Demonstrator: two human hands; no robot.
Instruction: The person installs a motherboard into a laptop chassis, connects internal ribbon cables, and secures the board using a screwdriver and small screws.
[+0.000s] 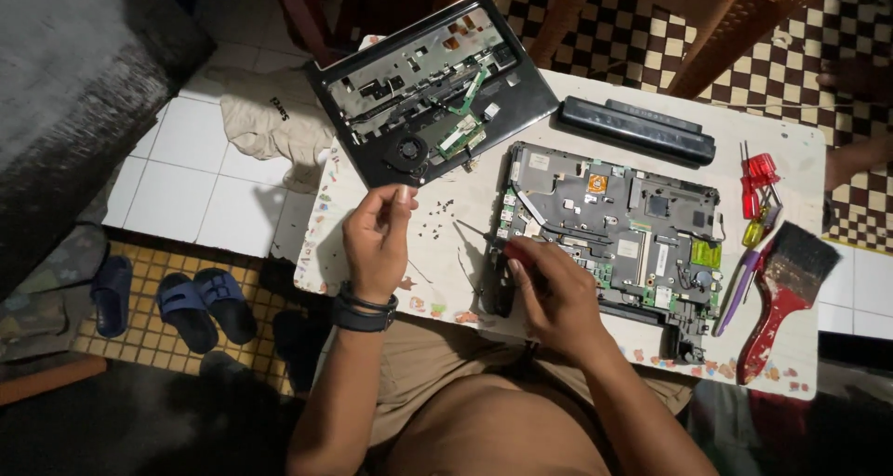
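The opened laptop base [614,234] lies flat on the small white table [800,141], right of centre, with its circuit board laid bare. It is judged to be stiff and moderately heavy in the frame but fragile across the board, its connectors and ribbon cables; it is best taken by the black plastic edges, never by the board itself.

The right hand [549,290] is set over the base's left edge, at about 9 o'clock of the board, fingers curled down around what appears to be a red-handled screwdriver [521,253], though the tool is mostly hidden. The wrist is bent downward and the forearm rises from 5 o'clock.

The left hand [377,239] is held above the table at 9 o'clock from the base, thumb and forefinger pinched together; something tiny, perhaps a screw, may be gripped, but this cannot be told. A dark band is worn on that wrist. Loose screws [437,220] are scattered just beside it.

At 11 o'clock the removed upper case [423,90] rests tilted off the table edge. A long battery [637,127] lies at 12 o'clock, and screwdrivers [758,192] and a red-handled brush [786,295] at 3 o'clock.
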